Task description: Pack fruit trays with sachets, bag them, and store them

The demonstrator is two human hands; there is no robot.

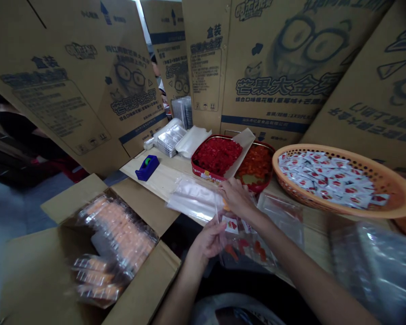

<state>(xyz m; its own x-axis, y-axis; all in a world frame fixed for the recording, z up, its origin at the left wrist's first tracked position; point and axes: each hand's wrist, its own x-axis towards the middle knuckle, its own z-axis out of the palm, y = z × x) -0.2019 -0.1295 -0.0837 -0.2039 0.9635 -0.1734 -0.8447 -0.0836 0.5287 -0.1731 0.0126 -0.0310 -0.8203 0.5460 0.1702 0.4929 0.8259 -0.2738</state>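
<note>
Clamping a bag (238, 259) of sachets (232, 225) in the left hand (210, 238), left of the basket (396, 196) and nearer the camera, while bending the right hand (236, 197) over the bag, grip impossible to tell; working before tins (203, 173) just left of the basket.

Pale wooden tabletop (159, 183) is bearing clear plastic sleeves (189, 197) along near edge. Around sleeves: blue tape dispenser (148, 169) is sitting at ten o'clock, clear-wrapped bundles (171, 139) are lying at eleven, red tins (203, 172) are standing at one-to-two, orange perforated basket (394, 186) is resting at three.
</note>
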